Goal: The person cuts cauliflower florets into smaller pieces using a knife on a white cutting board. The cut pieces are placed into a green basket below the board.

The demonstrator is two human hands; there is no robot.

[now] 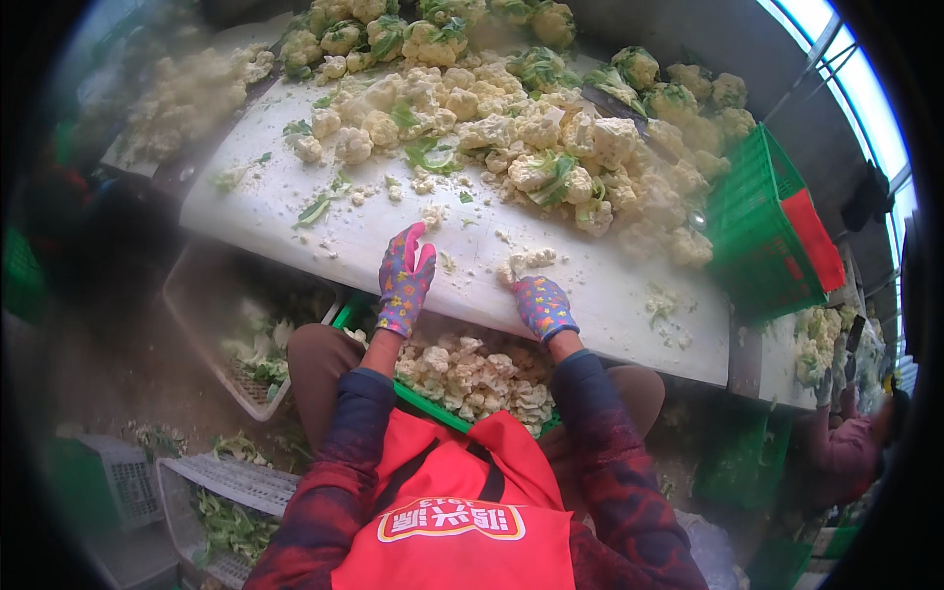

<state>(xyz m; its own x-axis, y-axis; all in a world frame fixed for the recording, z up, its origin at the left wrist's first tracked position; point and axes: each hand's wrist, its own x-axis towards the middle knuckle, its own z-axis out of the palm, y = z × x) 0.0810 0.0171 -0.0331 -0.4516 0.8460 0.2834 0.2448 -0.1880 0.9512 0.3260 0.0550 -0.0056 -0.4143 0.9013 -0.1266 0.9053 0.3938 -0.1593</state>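
Observation:
My left hand (406, 282), in a patterned glove with pink fingertips, is over the near edge of the white table (295, 221). Its thumb and fingers are apart and it holds nothing; a small cauliflower piece (433, 215) lies just beyond the fingertips. My right hand (544, 306), gloved alike, is curled closed near the same edge. What it grips is hidden; cauliflower bits (532, 260) lie just past its fingers. Below both hands, between my knees, a green crate (430, 406) holds many cut cauliflower florets (477, 374).
A large heap of cauliflower (472, 108) covers the table's far side. A green crate (757, 226) with a red panel stands at the right end. White baskets (241, 393) with leaf trimmings sit on the floor at left. Another person (848, 442) is at far right.

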